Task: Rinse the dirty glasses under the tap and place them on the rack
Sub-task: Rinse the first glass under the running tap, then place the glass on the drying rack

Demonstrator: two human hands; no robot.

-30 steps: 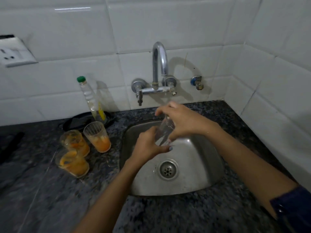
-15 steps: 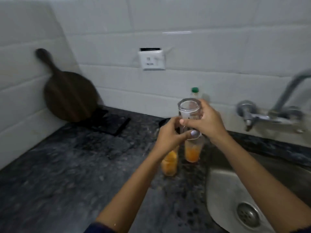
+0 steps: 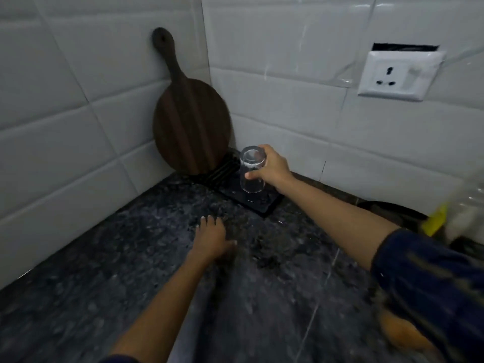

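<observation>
Wet clear drinking glass, upside down over the black ribbed rack, looks slippery and fragile; right hand grips its side, left hand rests flat, fingers spread, on the table.

The right hand has its grip round the glass, which is held over the rack, perhaps touching it; the view does not settle that. Just behind and left of the grip, a board stands on the rack's far end, leaning into the wall corner. Nearer than the grip and slightly left, the left hand rests flat on the bench. Up and well to the right of the grip, a socket sits on the wall.
</observation>
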